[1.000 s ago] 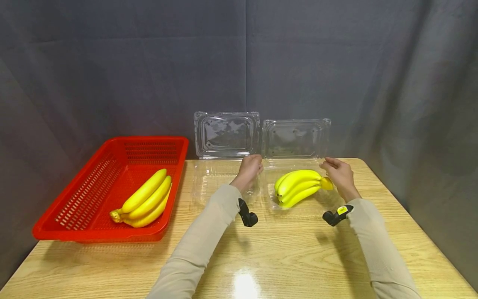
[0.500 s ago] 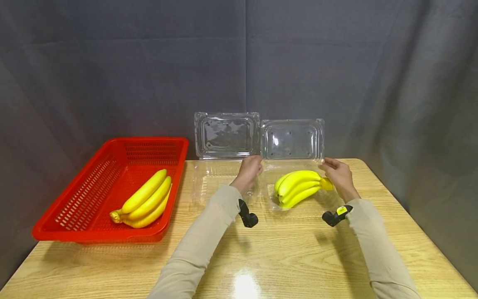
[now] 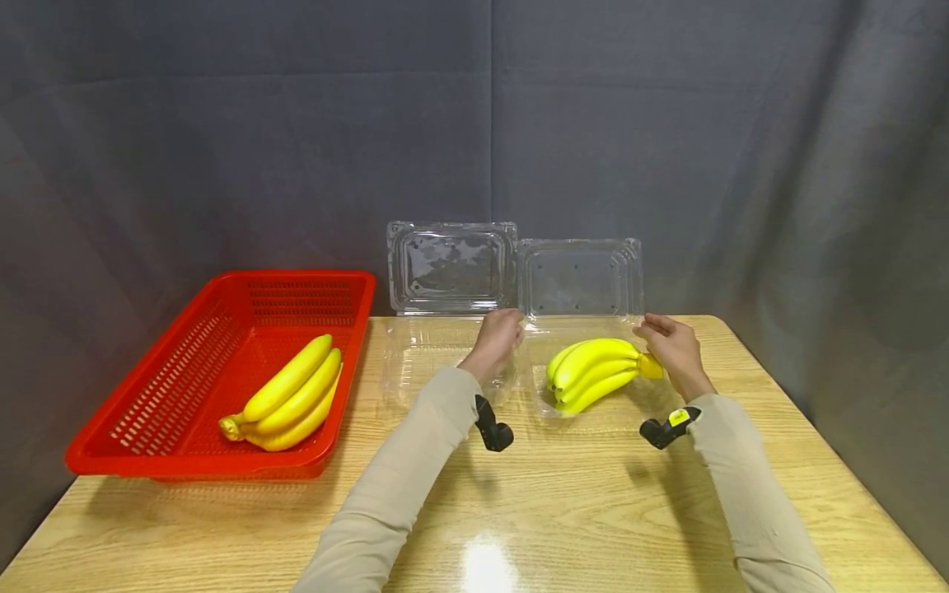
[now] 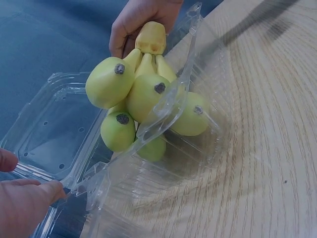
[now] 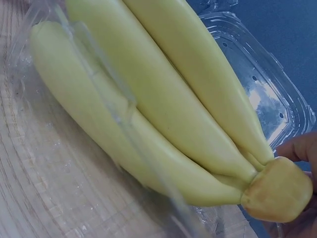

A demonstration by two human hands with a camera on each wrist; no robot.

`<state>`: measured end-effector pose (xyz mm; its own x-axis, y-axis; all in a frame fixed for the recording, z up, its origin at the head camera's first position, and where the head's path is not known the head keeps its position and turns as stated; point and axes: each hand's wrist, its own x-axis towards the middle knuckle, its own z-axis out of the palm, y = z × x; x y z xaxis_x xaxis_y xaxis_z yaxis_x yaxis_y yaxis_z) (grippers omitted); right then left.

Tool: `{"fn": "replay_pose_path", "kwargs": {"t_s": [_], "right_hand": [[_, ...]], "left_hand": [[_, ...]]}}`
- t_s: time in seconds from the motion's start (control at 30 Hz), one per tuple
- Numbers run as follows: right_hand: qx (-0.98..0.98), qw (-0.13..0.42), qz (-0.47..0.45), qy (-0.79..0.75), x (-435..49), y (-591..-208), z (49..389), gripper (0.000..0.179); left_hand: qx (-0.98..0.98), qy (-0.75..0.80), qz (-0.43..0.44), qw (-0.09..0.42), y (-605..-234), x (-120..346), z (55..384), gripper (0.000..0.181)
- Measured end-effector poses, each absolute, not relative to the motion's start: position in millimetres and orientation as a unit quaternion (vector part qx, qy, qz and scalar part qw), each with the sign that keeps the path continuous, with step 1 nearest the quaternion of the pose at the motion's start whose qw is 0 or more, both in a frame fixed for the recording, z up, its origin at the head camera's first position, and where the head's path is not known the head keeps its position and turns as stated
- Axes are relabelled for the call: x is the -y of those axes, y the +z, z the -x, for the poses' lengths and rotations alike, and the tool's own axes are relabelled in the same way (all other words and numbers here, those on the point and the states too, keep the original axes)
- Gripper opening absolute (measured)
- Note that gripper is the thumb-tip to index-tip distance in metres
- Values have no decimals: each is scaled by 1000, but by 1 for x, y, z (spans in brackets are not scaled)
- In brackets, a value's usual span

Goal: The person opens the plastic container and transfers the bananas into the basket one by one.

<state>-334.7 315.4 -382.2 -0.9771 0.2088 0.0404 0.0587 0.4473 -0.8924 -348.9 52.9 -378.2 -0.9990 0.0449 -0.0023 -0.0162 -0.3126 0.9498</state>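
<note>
A clear plastic clamshell container [image 3: 604, 424] lies on the table with its lid [image 3: 581, 276] raised at the back. Inside its base rests a bunch of bananas [image 3: 593, 375], stem toward the right. My left hand [image 3: 498, 336] pinches the container near its back left corner, by the hinge; in the left wrist view, thumb and fingers [image 4: 29, 191] meet at that lid corner. My right hand [image 3: 673, 347] pinches the back right corner, just behind the banana stem [image 5: 277, 191]. The right fingers are partly hidden by the stem in the right wrist view.
Left of it stands a second open clamshell container [image 3: 415, 362], its lid [image 3: 452, 268] upright. A red perforated basket [image 3: 170, 362] at the left holds another bunch of bananas [image 3: 292, 399]. A grey curtain [image 3: 474, 123] hangs behind the wooden table [image 3: 563, 511].
The raised lid of the right container has shifted slightly left, its right edge drawing in toward the left. Both hands stay at the back corners, and the bananas lie almost as before.
</note>
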Motion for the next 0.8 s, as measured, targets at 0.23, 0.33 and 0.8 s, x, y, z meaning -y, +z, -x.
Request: {"fn": "replay_pose_path", "kwargs": {"t_s": [0.23,0.33,0.8], "right_hand": [[846,63,71,524,-317,-381,333,55],[846,61,67,525,-316,-380,332,55],[855,40,64,513,-316,-382,335,58]], "left_hand": [[-589,808,-12,16,-377,-54,349,25],[-595,804,-8,12,-377,-55,349,22],[-610,792,8,16,-374,-55,345,11]]}}
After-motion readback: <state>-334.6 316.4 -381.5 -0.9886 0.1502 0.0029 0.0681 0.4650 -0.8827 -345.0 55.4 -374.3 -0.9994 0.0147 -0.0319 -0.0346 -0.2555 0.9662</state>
